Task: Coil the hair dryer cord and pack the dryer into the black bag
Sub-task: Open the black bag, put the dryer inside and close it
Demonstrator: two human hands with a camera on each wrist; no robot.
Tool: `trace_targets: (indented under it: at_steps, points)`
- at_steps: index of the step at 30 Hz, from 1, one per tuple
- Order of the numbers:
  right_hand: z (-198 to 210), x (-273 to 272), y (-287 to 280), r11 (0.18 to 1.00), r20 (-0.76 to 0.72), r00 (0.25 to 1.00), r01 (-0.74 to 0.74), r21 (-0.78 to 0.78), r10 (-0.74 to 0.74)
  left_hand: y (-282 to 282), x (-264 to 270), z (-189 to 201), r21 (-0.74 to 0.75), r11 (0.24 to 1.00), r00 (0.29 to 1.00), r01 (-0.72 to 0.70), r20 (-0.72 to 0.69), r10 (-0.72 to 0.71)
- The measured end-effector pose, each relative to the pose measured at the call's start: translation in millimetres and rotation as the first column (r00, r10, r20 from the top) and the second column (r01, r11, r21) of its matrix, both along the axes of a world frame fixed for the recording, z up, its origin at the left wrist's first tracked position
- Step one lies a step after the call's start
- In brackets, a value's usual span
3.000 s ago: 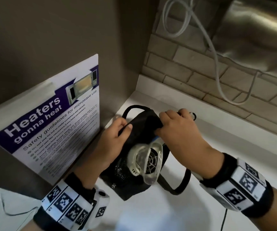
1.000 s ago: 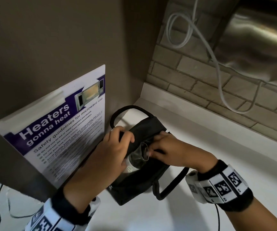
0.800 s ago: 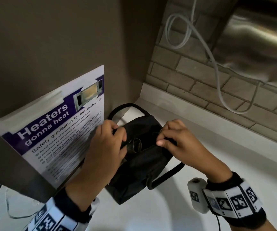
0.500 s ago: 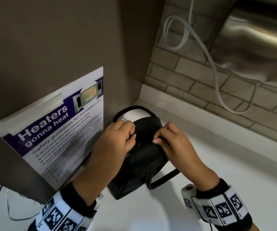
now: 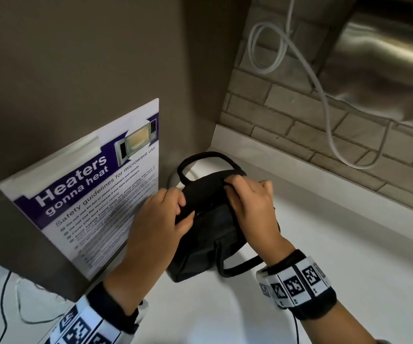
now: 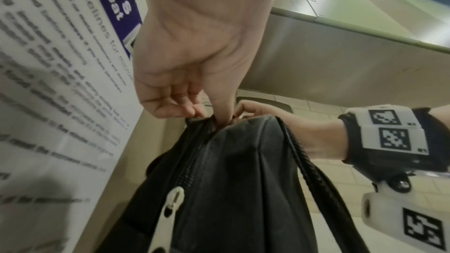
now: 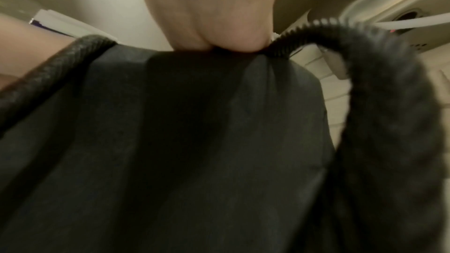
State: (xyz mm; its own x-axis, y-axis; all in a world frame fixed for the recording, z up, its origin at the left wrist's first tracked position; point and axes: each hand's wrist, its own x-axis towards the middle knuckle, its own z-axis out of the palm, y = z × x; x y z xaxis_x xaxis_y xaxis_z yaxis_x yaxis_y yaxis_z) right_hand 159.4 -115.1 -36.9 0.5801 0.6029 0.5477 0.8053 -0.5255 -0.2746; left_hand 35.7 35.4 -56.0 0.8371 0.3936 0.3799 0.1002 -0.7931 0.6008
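A person's two hands work at the top of a black bag (image 5: pixel 207 234) that sits on a white counter (image 5: pixel 324 256), in the far left corner where a brown panel meets a brick wall.

The left hand (image 5: pixel 158 219) has its fingers curled over the left part of the bag's top edge, with the thumb tucked against the fabric, pinching it. In the left wrist view the thumb presses down into the gathered opening beside the zipper track, and a white zipper pull (image 6: pixel 170 209) hangs lower on the bag's side.

The right hand (image 5: pixel 252 202) has its fingers curled tightly over the far right part of the same top edge, pinching the fabric. In the right wrist view the fingertips (image 7: pixel 219 41) bear on the black cloth next to a ribbed carry strap (image 7: pixel 377 103).

The hair dryer and its cord do not show in any view; the bag's mouth is pulled together between the hands.

One strap loop (image 5: pixel 207 160) stands up at the far side, another (image 5: pixel 240 266) lies on the counter at the near right.

A microwave safety poster (image 5: pixel 96 189) on the panel is just left of the left hand. Bare counter extends right and near. A white cable (image 5: pixel 324 108) hangs on the brick wall beyond.
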Motion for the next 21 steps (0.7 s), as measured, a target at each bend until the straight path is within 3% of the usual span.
trace_targets:
  at_steps: [3, 6, 9, 11, 13, 15, 17, 21]
  points:
    - [-1.2, 3.4, -2.3, 1.000, -0.005, 1.000, 0.023, -0.009, -0.023, 4.3, -0.1, -11.2, -0.074, 0.995, 0.996, -0.073, -0.056, 0.069]
    - [0.2, 6.4, -3.9, 0.998, -0.003, 0.999, 0.043, -0.041, -0.043, 7.1, 0.4, -21.8, -0.001, 0.991, 0.962, -0.132, -0.242, 0.128]
    - [0.0, 6.9, -3.0, 0.994, -0.004, 0.997, 0.076, -0.084, -0.077, 15.0, 1.0, -27.5, 0.059, 0.987, 0.843, -0.148, -0.515, 0.157]
    - [-0.2, 5.9, -1.8, 0.992, -0.007, 0.997, 0.081, -0.095, -0.082, 22.4, 3.7, -32.1, -0.103, 0.981, 0.779, -0.166, -0.623, 0.066]
    - [0.3, 2.8, 0.2, 0.993, -0.002, 0.998, 0.063, -0.101, -0.064, 25.5, 6.0, -34.8, -0.412, 0.876, 0.773, -0.249, -0.629, -0.076]
    - [1.6, -2.7, 2.1, 0.997, -0.011, 1.000, 0.027, -0.067, -0.028, 25.0, 6.9, -34.3, -0.604, 0.725, 0.788, -0.331, -0.600, -0.140]
    - [3.8, -8.5, 3.0, 1.000, 0.002, 1.000, 0.002, -0.004, -0.002, 23.5, 7.4, -29.8, -0.680, 0.631, 0.797, -0.373, -0.584, -0.158]
    - [4.8, -13.5, 2.6, 0.999, -0.015, 1.000, 0.005, 0.040, -0.005, 26.8, 7.2, -30.1, -0.735, 0.558, 0.811, -0.385, -0.559, -0.175]
